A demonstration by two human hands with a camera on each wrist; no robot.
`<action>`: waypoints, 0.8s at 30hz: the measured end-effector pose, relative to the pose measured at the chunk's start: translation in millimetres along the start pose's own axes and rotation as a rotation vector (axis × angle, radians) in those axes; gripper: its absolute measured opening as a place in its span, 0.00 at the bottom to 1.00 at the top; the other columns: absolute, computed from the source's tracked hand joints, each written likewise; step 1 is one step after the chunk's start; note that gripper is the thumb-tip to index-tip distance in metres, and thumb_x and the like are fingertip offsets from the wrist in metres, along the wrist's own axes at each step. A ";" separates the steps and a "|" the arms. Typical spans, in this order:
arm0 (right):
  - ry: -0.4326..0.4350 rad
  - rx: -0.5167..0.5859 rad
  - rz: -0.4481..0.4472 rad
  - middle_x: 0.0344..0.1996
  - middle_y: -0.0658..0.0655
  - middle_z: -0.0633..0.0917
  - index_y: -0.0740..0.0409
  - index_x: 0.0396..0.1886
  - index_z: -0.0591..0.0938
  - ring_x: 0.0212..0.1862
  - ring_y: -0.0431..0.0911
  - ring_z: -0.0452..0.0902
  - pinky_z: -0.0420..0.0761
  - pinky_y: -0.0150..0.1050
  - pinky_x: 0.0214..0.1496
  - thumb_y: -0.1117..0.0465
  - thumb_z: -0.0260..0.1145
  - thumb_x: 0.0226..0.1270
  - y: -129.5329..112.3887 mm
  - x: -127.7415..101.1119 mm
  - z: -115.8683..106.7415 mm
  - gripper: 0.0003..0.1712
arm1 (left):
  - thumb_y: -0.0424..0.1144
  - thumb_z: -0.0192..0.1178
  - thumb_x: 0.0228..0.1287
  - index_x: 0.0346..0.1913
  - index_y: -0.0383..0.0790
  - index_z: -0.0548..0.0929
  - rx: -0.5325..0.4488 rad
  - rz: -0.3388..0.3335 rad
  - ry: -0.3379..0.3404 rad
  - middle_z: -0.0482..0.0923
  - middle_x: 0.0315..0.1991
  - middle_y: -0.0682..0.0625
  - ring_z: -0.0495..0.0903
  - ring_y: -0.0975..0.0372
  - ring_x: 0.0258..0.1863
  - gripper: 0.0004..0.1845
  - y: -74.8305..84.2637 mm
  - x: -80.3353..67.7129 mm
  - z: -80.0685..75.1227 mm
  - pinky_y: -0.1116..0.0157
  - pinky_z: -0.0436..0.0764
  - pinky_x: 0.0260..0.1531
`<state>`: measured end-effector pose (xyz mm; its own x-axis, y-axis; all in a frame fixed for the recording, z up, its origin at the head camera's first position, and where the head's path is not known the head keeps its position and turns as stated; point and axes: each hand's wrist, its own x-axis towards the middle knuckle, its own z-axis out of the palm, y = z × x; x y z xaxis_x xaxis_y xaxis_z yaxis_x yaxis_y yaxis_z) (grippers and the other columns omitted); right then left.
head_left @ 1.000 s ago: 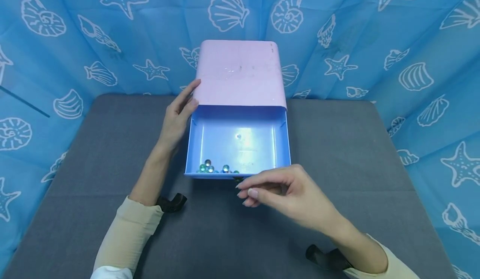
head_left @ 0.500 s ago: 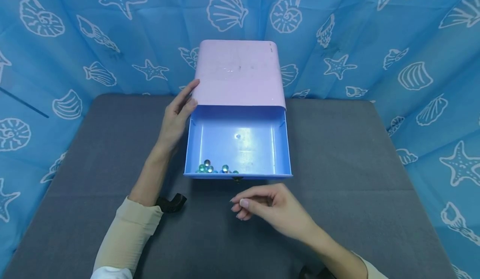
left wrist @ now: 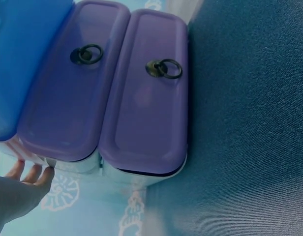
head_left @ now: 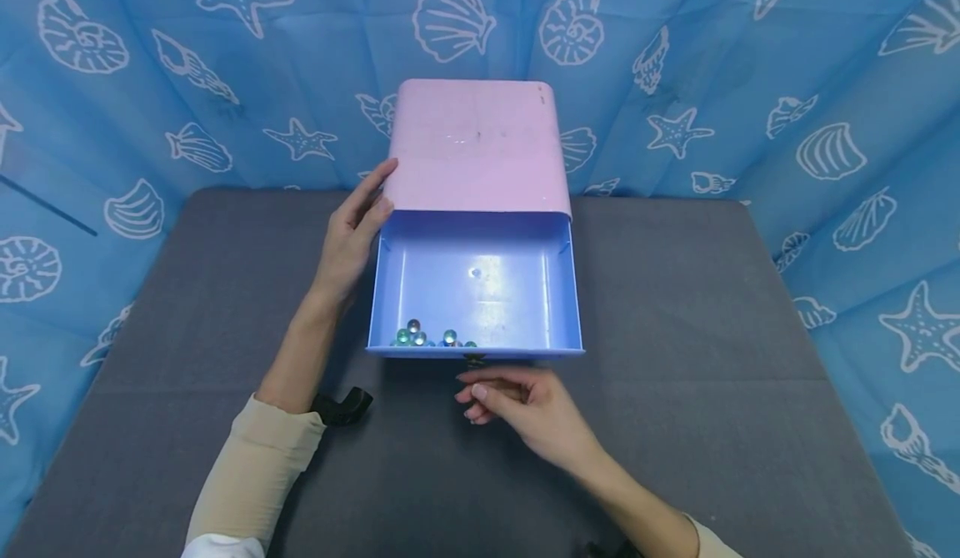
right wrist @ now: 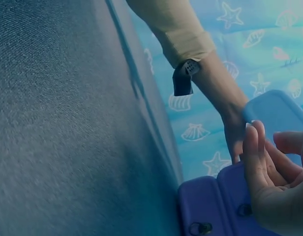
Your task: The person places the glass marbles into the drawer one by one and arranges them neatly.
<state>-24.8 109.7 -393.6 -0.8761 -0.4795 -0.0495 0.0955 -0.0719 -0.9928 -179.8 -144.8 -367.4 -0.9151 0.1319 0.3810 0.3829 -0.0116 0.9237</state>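
Observation:
A small drawer cabinet with a pink top [head_left: 480,149] stands at the back of the table, its blue top drawer [head_left: 517,299] pulled out. Several glass marbles [head_left: 418,339] lie along the drawer's front wall, mostly at the left. My left hand [head_left: 347,245] rests against the cabinet's left side with its fingers extended. Just in front of the drawer's small dark pull [head_left: 474,359] is my right hand [head_left: 525,408], fingers loosely bent. In the right wrist view, thumb and fingers of the right hand [right wrist: 279,191] are apart with nothing between them.
Under the blue drawer, two purple drawers [left wrist: 146,108] with dark ring pulls [left wrist: 171,69] are closed. Grey cloth [head_left: 675,308] covers the table. Behind and at both sides hangs a blue curtain [head_left: 300,66] printed with shells and starfish.
My right hand has moved down and left from the drawer's front edge, then slightly up toward the pull. The left hand, drawer and marbles stay put.

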 end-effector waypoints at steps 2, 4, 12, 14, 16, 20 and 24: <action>0.003 0.012 0.001 0.42 0.73 0.86 0.79 0.56 0.78 0.39 0.45 0.87 0.86 0.44 0.42 0.67 0.61 0.72 2.1 1.1 1.4 0.19 | 0.40 0.51 0.75 0.74 0.46 0.68 0.002 -0.003 0.000 0.62 0.75 0.52 0.61 0.57 0.73 0.26 0.0 -0.4 0.4 0.55 0.60 0.72; 0.003 0.025 -0.001 0.42 0.73 0.85 0.78 0.57 0.77 0.38 0.44 0.87 0.86 0.44 0.42 0.68 0.62 0.71 3.4 2.0 2.7 0.20 | 0.41 0.51 0.75 0.74 0.46 0.68 0.006 -0.003 0.001 0.62 0.75 0.52 0.61 0.57 0.73 0.26 -0.3 -0.6 0.5 0.55 0.60 0.71; 0.014 0.056 -0.032 0.41 0.73 0.86 0.78 0.57 0.77 0.37 0.44 0.87 0.86 0.44 0.41 0.68 0.63 0.70 3.8 3.0 7.2 0.20 | 0.41 0.50 0.75 0.74 0.46 0.68 0.003 0.009 -0.004 0.62 0.74 0.52 0.62 0.57 0.73 0.26 -0.1 -1.0 0.3 0.54 0.60 0.71; 0.016 0.057 -0.038 0.40 0.73 0.86 0.78 0.55 0.78 0.37 0.44 0.87 0.86 0.44 0.41 0.69 0.63 0.70 3.2 3.7 8.3 0.19 | 0.41 0.50 0.75 0.74 0.46 0.68 0.004 0.008 -0.006 0.62 0.75 0.52 0.62 0.58 0.73 0.26 0.1 -1.0 0.1 0.54 0.60 0.71; 0.018 0.054 -0.041 0.39 0.73 0.86 0.78 0.53 0.79 0.36 0.44 0.87 0.86 0.44 0.41 0.68 0.63 0.70 2.5 4.9 9.6 0.17 | 0.41 0.50 0.75 0.74 0.46 0.67 0.004 0.005 -0.007 0.61 0.75 0.52 0.61 0.58 0.73 0.27 0.0 -1.0 -0.1 0.54 0.60 0.71; 0.026 0.040 -0.034 0.37 0.71 0.86 0.77 0.48 0.81 0.36 0.45 0.87 0.86 0.46 0.41 0.66 0.62 0.72 0.0 7.8 12.4 0.15 | 0.41 0.50 0.75 0.74 0.46 0.67 0.012 0.007 -0.008 0.61 0.75 0.52 0.60 0.58 0.73 0.27 -0.4 -1.0 -0.7 0.53 0.60 0.72; 0.036 0.010 -0.030 0.36 0.67 0.87 0.74 0.46 0.83 0.34 0.44 0.86 0.86 0.48 0.41 0.62 0.60 0.74 -2.2 11.0 15.2 0.16 | 0.41 0.50 0.75 0.74 0.46 0.67 0.021 0.007 -0.006 0.61 0.75 0.52 0.60 0.58 0.74 0.27 -0.7 -0.6 -0.9 0.53 0.60 0.72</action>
<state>-27.4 91.2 -390.3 -0.8951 -0.4452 -0.0241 0.0736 -0.0943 -0.9928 -179.5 -145.7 -368.2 -0.9114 0.1380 0.3876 0.3924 0.0084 0.9198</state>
